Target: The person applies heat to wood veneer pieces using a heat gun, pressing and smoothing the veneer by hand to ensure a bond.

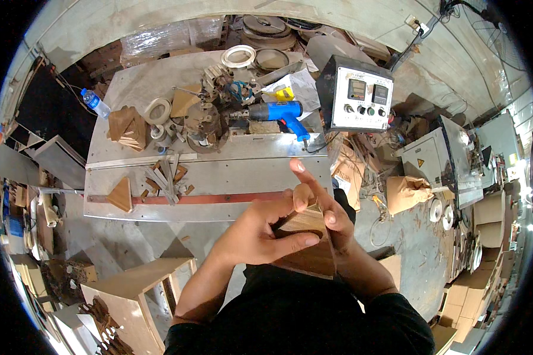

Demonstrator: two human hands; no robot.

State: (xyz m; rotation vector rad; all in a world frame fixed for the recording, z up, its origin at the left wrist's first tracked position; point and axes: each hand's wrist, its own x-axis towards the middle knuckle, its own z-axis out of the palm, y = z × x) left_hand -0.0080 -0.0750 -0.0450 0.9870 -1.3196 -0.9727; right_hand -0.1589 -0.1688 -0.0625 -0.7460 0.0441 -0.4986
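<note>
A flat, angular wooden piece with brown grain is held in front of my body, near the table's front edge. My left hand is closed around its left side, thumb lying across the face. At its upper right edge is my right hand, index finger pointing up and the other fingers bent against the edge. Part of the grip is hidden behind the piece. On the metal table, a similar wooden piece lies at the left, near a pile of thin offcut strips.
Farther back are a stack of wooden pieces, a water bottle, a metal machine head, a blue heat gun and a control box. A wooden cabinet frame stands at lower left; a paper sack sits right.
</note>
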